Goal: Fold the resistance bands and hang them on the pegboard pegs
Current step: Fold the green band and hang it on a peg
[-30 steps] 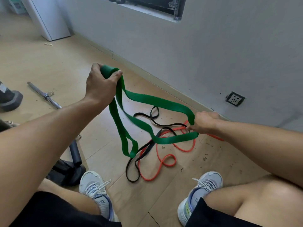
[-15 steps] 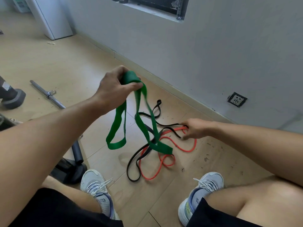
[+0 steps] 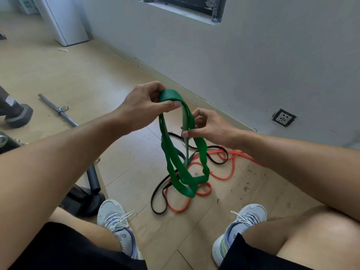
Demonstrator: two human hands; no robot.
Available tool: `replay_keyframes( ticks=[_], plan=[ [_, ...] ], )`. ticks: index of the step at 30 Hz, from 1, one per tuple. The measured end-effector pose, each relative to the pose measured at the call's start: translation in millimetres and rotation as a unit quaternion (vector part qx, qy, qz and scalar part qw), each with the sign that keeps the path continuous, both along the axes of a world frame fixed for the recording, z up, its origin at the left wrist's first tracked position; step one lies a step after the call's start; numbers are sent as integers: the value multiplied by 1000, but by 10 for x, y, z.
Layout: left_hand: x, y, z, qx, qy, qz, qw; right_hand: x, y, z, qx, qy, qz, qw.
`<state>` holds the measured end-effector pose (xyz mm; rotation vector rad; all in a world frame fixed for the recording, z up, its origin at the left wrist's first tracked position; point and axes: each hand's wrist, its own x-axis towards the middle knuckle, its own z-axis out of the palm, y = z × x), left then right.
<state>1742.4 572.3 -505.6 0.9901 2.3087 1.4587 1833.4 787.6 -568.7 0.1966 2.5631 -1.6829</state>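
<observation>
While left hand (image 3: 143, 106) grip pinches green band (image 3: 183, 152) top, right hand (image 3: 209, 126) grip pinches hanging strand.

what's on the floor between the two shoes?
In the head view, mostly bare wood floor between the left shoe and right shoe. Just beyond, the black band and orange band lie looped, with the green band hanging above them.

Person with bare forearms, black shorts (image 3: 58, 248), and pale grey-white lace-up trainers (image 3: 116, 221) with blue trim and white laces.
</observation>
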Motion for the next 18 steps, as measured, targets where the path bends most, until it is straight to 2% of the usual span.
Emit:
replay_keyframes(
  ticks=[5,10,13,18],
  plan=[
    [2,26,8,-28,-23,-6,999,77,42,170,6,38,-35,999],
    [84,79,-31,-106,35,-34,993,117,28,258,9,77,-40,996],
    [80,79,21,-86,32,-20,996,128,21,312,20,94,-36,995],
    [105,-10,168,-11,-59,-50,997,121,-43,353,-4,95,-17,995]
  ],
)
